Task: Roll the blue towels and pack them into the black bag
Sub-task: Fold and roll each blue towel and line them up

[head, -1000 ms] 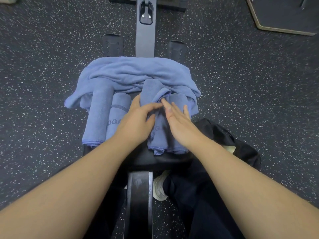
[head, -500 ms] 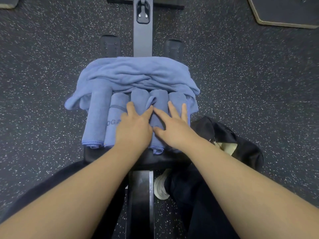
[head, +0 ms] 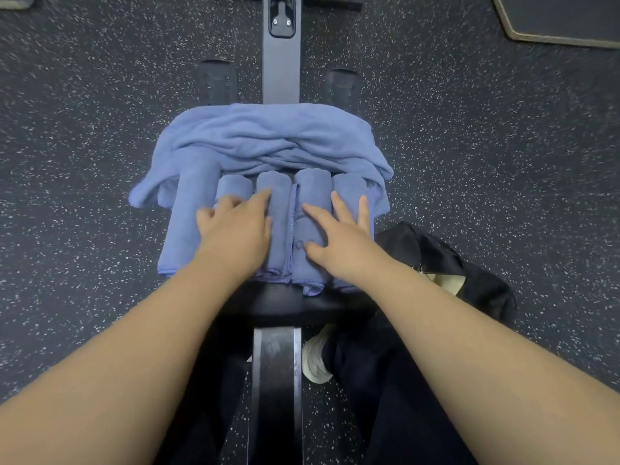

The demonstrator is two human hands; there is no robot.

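Five rolled blue towels (head: 275, 226) lie side by side on the bench seat (head: 292, 302); the left hand (head: 235, 229) and right hand (head: 339, 243) press them with flat, spread fingers, gripping nothing. Unrolled towels (head: 268, 139) remain heaped behind. The black bag (head: 469, 263), on the floor just right of the seat, apparently holds no towels: rolling partly done, packing unstarted.

The raised towel end now lies flat as a finished roll (head: 308, 229) in the row. Both hands have spread apart, left hand (head: 235, 226) and right hand (head: 339, 239) pressing flat on neighbouring rolls.
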